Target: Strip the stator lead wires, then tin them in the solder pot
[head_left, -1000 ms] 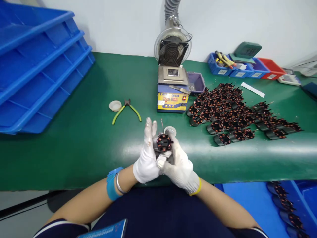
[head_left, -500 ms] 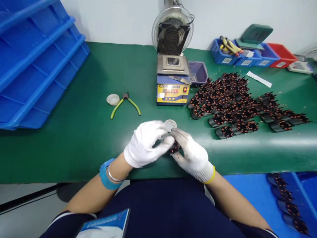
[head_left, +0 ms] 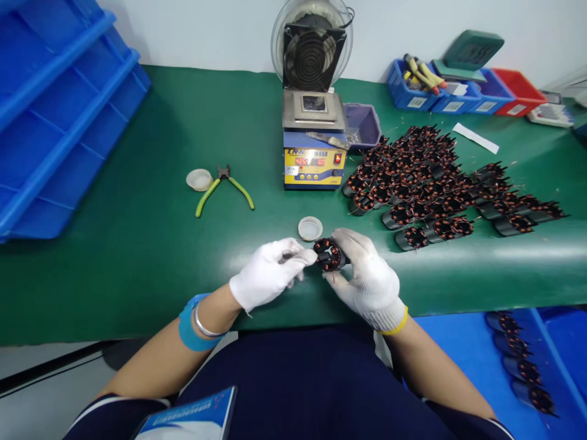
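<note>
My right hand point(head_left: 364, 275), in a white knit glove with a yellow cuff edge, is wrapped round a motor stator point(head_left: 329, 255). The stator is a dark ring with copper windings, its open end tilted up and facing left. My left hand point(head_left: 275, 269), also white-gloved, has thumb and fingers pinched together at the stator's left edge. Whatever lies between those fingertips is too small or hidden to make out. Just beyond the stator, a small round white dish point(head_left: 310, 228) sits on the green table point(head_left: 151, 256).
Green-handled cutters point(head_left: 224, 186) and another small dish point(head_left: 199, 179) lie to the left. A solder pot point(head_left: 314, 159) with a lit display stands behind my hands. Many stators point(head_left: 413, 177) crowd the right side. Blue trays point(head_left: 59, 122) stack at far left; parts bins point(head_left: 452, 98) line the back.
My left hand has drawn slightly down and away from the top of the stator to its left edge. The stator's open end now faces more into view, still in my right hand.
</note>
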`<state>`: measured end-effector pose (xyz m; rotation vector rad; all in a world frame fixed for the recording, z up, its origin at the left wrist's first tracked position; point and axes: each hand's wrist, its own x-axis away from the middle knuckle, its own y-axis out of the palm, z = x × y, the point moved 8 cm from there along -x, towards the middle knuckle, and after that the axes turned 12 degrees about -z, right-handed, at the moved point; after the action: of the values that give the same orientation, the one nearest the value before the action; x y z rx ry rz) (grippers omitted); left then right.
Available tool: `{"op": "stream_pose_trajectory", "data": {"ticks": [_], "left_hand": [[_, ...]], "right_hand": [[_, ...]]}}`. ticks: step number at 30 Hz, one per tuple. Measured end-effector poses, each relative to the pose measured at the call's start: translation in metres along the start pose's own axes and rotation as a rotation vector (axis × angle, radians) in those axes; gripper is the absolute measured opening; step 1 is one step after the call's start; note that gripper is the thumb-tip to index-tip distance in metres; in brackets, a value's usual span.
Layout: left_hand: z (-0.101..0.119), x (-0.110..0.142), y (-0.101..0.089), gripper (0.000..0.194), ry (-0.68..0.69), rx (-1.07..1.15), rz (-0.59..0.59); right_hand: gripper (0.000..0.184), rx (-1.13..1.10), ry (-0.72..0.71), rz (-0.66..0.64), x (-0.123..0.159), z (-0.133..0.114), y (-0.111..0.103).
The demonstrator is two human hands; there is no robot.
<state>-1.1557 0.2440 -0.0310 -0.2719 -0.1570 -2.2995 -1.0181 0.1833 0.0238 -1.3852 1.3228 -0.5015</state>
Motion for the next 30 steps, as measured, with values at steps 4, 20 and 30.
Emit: {"op": "stream_pose_trajectory", "data": {"ticks": [4, 20, 30], "left_hand": [[0.006, 0.004, -0.043, 0.025, 0.161, 0.167, 0.341], [-0.018, -0.022, -0.067, 0.022, 0.105, 0.270, 0.499], [-0.022, -0.026, -0.065, 0.018, 0.083, 0.341, 0.453]], "right_hand": [[0.050, 0.027, -0.027, -0.002, -0.002, 0.006, -0.003], [0.056, 0.168, 0.404, -0.576, -0.044, 0.054, 0.022], [0.058, 0.159, 0.397, -0.554, -0.048, 0.057, 0.024]]}}
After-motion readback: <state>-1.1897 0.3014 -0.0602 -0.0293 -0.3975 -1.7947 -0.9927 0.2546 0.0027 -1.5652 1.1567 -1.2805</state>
